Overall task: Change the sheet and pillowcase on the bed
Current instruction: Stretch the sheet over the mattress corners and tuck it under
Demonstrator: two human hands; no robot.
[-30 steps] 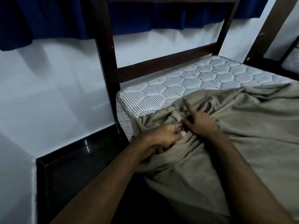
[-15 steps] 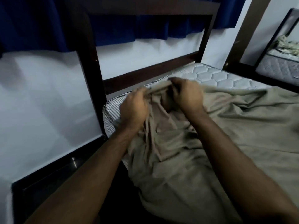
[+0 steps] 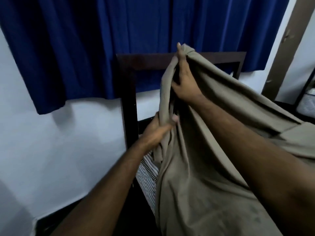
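The sheet (image 3: 213, 167), a plain khaki cloth, is now lifted well off the mattress (image 3: 147, 176); half a second ago its bunched corner lay low, close to the mattress top near the bed's corner. It hangs in long folds from the two hands and drapes down to the right over the bed, covering nearly all of the mattress, of which only a striped edge shows at the lower left of the cloth.

The right hand (image 3: 185, 82) has risen to the height of the bed frame's top rail, its fingers closed around a gathered bunch of the sheet, with the cloth's tip poking out above them. The left hand (image 3: 158, 130) sits lower and nearer, fingers curled round a hanging fold of the same sheet, the thumb pressed against the cloth. Before, both hands gripped side by side at one level; now they are apart, one above the other.

Behind stands the dark wooden bed frame (image 3: 127, 103), then a blue curtain (image 3: 119, 40) and the white wall (image 3: 59, 150).
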